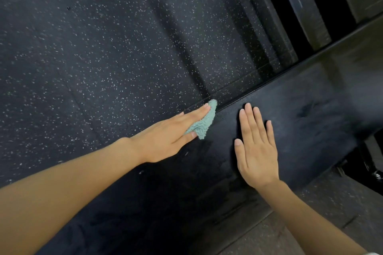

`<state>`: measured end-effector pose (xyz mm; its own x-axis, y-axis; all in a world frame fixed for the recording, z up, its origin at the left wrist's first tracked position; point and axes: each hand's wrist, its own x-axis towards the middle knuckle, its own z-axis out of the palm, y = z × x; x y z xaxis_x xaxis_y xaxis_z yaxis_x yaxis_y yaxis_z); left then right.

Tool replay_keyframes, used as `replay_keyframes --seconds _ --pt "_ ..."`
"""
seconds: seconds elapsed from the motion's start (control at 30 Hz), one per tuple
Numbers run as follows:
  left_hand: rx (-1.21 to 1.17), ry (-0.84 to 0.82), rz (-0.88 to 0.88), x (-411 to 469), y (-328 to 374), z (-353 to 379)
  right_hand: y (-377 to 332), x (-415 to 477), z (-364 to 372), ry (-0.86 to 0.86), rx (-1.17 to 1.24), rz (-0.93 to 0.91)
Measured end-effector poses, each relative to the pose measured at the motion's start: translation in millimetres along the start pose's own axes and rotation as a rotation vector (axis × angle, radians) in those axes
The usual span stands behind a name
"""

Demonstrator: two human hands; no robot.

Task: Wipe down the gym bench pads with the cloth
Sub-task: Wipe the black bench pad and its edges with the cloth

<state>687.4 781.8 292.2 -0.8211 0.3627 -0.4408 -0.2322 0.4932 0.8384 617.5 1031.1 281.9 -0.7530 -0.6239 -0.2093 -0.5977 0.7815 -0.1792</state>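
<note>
Cloth (202,124), teal and ribbed, is seen in the head view bunched against the long edge of the black bench pad (310,109), near mid-frame. It is pressed there under the straight fingers of the left hand (170,132), with most of the fabric showing at about 2 o'clock from the palm, between forefinger and thumb; whether the thumb pinches it or merely lies on it cannot quite be told. The flat press is judged to keep the fabric spread along the edge. The right hand (257,149), at 4 o'clock from the cloth, is laid flat and empty on the pad, fingers extended, probably as a brace. Speckled rubber floor (103,47) is seen at 10 o'clock.
</note>
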Motion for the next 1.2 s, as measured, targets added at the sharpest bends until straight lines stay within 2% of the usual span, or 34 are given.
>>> replay_keyframes --seconds 0.3,0.8,1.2 --pt "-0.006 -0.052 -0.010 -21.3 -13.7 -2.5 -0.1 1.2 1.7 0.016 -0.004 0.006" --pt "-0.024 0.052 0.114 48.1 1.4 -4.7 4.4 3.7 5.3 0.062 -0.043 0.007" --pt "-0.082 0.049 0.105 12.7 -14.7 4.7 4.4 4.9 5.1 0.066 -0.058 0.009"
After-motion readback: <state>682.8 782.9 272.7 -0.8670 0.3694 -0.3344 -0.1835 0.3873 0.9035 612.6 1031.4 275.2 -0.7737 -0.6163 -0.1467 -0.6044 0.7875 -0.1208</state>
